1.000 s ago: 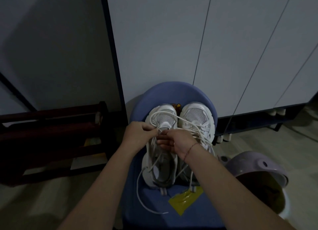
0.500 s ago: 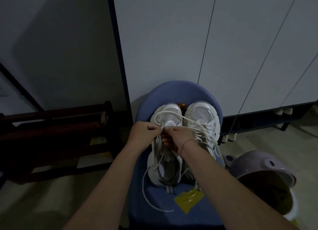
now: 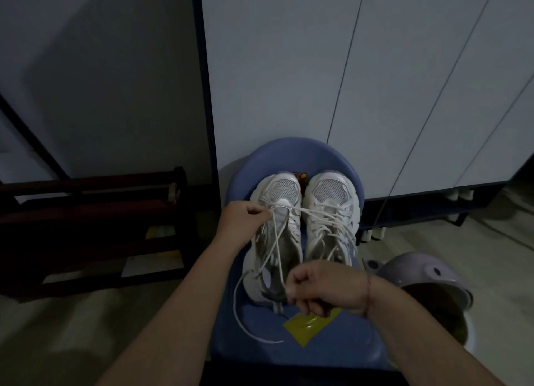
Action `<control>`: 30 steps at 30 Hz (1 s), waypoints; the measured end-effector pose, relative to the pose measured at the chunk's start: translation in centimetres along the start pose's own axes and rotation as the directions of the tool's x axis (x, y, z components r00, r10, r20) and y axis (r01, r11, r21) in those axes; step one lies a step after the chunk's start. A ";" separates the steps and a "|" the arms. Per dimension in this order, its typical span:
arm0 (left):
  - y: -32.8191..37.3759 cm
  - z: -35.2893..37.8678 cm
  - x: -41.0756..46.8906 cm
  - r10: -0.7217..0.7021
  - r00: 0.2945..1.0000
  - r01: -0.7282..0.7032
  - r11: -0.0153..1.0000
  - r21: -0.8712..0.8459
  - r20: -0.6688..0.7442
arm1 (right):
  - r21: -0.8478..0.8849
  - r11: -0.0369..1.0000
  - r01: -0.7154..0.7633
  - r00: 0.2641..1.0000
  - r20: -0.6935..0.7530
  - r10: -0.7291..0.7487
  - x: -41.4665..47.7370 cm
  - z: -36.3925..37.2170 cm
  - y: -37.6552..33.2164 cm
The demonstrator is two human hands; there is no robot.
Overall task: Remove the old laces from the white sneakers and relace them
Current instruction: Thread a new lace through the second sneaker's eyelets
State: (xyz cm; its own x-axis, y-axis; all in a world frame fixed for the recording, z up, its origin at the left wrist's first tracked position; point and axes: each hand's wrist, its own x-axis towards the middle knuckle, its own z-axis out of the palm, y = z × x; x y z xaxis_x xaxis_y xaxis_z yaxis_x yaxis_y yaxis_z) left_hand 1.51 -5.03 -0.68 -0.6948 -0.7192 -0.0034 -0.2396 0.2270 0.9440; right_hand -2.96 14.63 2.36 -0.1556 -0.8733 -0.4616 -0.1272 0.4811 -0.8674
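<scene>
The left hand [image 3: 241, 222] pinches the lace [image 3: 276, 247] at the left sneaker [image 3: 278, 195]. The right hand [image 3: 320, 287], nearer the body, grips a strand drawn taut. Best to pull straight, with the pinch steadying the shoe. Both sneakers sit under the hands on a blue chair [image 3: 289, 154]. There is a wooden rack [image 3: 86, 212] left of the left hand and a lidded bin [image 3: 427, 273] right of the right.

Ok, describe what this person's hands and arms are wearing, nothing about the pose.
The left hand and right hand are bare, with no gloves, and no sleeves show on either forearm. A thin red string bracelet circles the right wrist. No watch shows; whether there is a ring cannot be told.
</scene>
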 end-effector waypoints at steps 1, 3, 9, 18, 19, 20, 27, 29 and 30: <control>0.1 0.1 -0.1 -0.002 1.000 0.002 1.000 0.013 -0.008 | 0.044 0.999 0.008 0.996 0.089 -0.012 -0.4 0.2 0.3; 0.1 0.3 -0.4 -0.034 0.999 0.034 0.999 0.007 -0.005 | 0.122 0.992 0.020 0.988 0.150 -0.038 -0.8 0.6 0.5; -0.4 0.3 -1.9 -0.121 0.991 0.122 0.993 -0.007 0.053 | -0.071 0.993 -0.092 0.979 -0.189 0.077 0.7 0.5 0.4; -0.5 -1.0 -2.3 -0.044 0.997 0.046 0.998 -0.032 0.066 | 0.294 0.922 0.251 0.825 -0.564 -0.045 5.7 1.1 -2.1; -0.5 -1.1 -2.3 -0.040 0.997 0.042 0.999 -0.026 0.069 | 0.297 0.922 0.250 0.820 -0.572 -0.039 6.3 1.1 -2.1; -0.6 -1.1 -2.3 -0.029 0.997 0.029 1.000 -0.008 0.068 | 0.297 0.922 0.247 0.815 -0.579 -0.032 6.7 1.0 -2.0; -0.7 -1.1 -2.1 -0.009 0.997 0.008 1.000 0.014 0.076 | 0.193 0.967 0.166 0.821 -0.570 -0.027 7.0 0.6 -1.6; -0.8 -1.1 -2.0 -0.005 0.997 0.004 1.000 0.007 0.079 | 0.142 0.985 0.096 0.904 -0.428 -0.026 5.3 0.4 -1.5; -0.9 -1.1 -2.0 -0.008 0.997 0.008 1.000 0.002 0.080 | 0.092 0.995 0.044 0.949 -0.315 -0.013 4.2 0.5 -1.4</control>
State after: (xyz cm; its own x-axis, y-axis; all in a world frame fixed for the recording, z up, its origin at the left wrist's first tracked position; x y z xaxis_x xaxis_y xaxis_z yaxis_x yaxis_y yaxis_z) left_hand 3.85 -4.57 -1.12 -0.7448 -0.6663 -0.0369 -0.2462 0.2230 0.9432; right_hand -2.91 10.21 1.51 -0.4550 -0.8109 -0.3681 -0.0431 0.4329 -0.9004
